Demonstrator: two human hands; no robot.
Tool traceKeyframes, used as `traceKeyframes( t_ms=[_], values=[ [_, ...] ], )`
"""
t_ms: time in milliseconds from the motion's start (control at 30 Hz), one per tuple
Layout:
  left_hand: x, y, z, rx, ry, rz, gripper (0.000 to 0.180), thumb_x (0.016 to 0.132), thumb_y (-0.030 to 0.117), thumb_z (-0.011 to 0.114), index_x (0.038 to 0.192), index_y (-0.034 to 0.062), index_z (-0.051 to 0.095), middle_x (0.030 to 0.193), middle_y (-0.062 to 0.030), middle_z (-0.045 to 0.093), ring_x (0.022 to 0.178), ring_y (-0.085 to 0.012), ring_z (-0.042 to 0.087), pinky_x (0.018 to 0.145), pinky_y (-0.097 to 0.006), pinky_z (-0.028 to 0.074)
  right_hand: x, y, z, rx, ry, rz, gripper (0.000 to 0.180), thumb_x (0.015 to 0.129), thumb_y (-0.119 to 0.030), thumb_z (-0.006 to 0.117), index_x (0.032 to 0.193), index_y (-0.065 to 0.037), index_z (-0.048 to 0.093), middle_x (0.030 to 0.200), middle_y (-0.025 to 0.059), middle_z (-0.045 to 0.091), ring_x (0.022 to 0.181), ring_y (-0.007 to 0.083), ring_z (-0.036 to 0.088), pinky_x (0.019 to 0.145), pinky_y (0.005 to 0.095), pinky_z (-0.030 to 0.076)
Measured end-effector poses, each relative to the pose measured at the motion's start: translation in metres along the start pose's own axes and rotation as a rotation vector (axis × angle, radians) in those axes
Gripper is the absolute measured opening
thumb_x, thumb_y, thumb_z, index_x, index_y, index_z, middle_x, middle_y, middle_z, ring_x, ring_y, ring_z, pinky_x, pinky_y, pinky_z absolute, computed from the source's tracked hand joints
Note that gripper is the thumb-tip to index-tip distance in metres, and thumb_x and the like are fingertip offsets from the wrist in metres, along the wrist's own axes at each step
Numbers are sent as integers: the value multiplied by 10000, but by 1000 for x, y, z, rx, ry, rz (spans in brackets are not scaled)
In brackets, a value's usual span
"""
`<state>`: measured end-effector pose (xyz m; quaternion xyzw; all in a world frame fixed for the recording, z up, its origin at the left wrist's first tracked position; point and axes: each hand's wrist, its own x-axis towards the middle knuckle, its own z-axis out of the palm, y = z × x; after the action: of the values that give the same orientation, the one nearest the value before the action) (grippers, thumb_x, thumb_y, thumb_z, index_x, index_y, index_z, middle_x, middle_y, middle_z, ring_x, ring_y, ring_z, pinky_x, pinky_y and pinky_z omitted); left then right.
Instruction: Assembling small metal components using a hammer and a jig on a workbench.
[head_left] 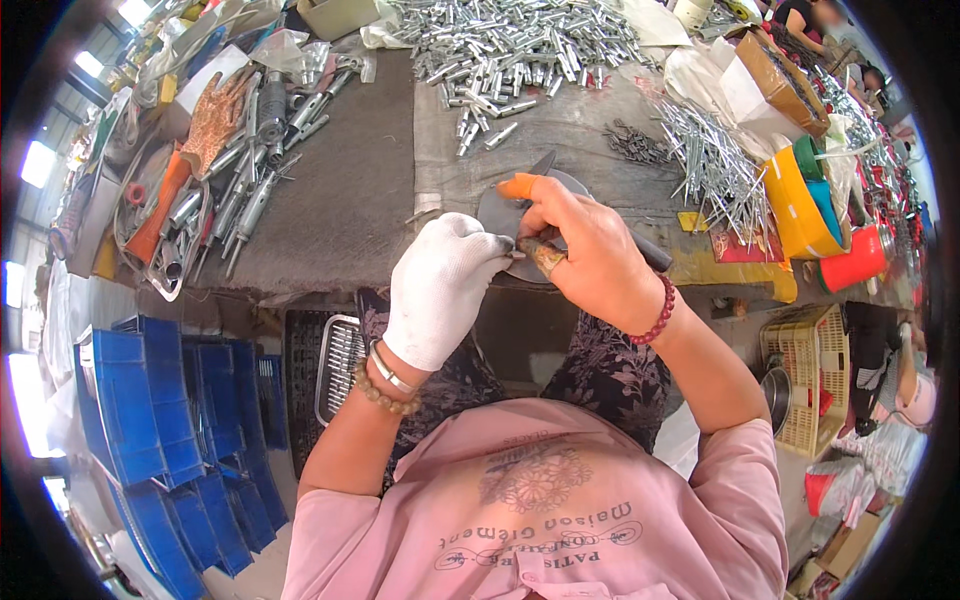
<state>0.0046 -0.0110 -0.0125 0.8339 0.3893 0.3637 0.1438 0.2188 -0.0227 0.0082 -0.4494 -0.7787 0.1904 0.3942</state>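
Note:
My left hand (pixel 445 285), in a white knit glove, is closed in a pinch near the table's front edge. My bare right hand (pixel 597 255) meets it, its taped thumb and fingers bent together around the same spot. A small part between the fingertips is mostly hidden, so its kind cannot be told. Beneath the hands lies a dark grey round plate (pixel 500 212). A dark pointed tip (pixel 543 163) shows beyond the right fingers, and a black rod-like handle (pixel 653 252) sticks out beside that hand; whether they belong together is hidden.
A heap of metal tube-like parts (pixel 520 45) covers the far middle. Thin metal rods (pixel 710 160) and small dark pieces (pixel 640 143) lie right, near a yellow container (pixel 800 205). Tools and an orange-handled item (pixel 160 205) lie left. Blue bins (pixel 140 400) stand below left.

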Motion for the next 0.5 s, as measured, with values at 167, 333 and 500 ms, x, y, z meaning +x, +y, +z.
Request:
traceKeyframes(
  t_ms=[167,333,500],
  values=[
    [0,-1,1,12,8,42,214,822,28,834,1024,63,775,984,-109,693,967,-340,689,856,-417,571,-2,-12,1,-221,14,-114,517,887,71,674,1385,-62,633,982,120,746,916,324,723,821,417,579],
    [-1,-1,4,17,46,38,187,807,70,844,975,121,782,974,-57,719,961,-295,703,848,-393,577,-3,-24,12,-455,57,-257,361,937,-68,658,1294,-51,607,854,64,636,832,286,664,780,412,563],
    [1,-4,6,-11,80,82,208,800,54,846,985,112,771,965,-62,719,950,-290,704,844,-389,581,-9,-17,16,-424,118,-256,352,936,-86,664,1281,-44,608,851,58,614,827,259,658,774,391,560]
  ],
)
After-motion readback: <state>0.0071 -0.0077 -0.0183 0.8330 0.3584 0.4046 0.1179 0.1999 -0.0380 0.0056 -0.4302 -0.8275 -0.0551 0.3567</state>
